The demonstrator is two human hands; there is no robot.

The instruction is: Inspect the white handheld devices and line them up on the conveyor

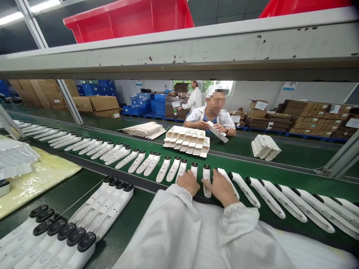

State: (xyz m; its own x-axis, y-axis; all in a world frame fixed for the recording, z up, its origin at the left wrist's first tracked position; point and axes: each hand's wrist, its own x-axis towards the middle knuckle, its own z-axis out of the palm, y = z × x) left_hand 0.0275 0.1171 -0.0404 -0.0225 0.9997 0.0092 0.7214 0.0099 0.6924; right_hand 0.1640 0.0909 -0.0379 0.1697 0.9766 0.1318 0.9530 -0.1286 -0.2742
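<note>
Right in close, over the near side of the green belt (221, 162): left hand (189, 183) with fingers bent over a black-tipped white device (194, 170), grip hidden, cannot tell whether holding. Just beside, on the same belt: right hand (223, 185) spread wide, nothing gripped, thumb side across the neighbouring device (206, 183). Out along the belt both ways, already lined up: a long row of similar devices (137, 161). Off the belt, on the desk (109, 248) at its near left: two batches (112, 207) bunched together, by the look of things not yet in line. Across the belt: open white boxes (186, 140) in ranks and a co-worker (204, 114), white carton (217, 131) in hand. Above the belt: red bins (134, 20).
</note>
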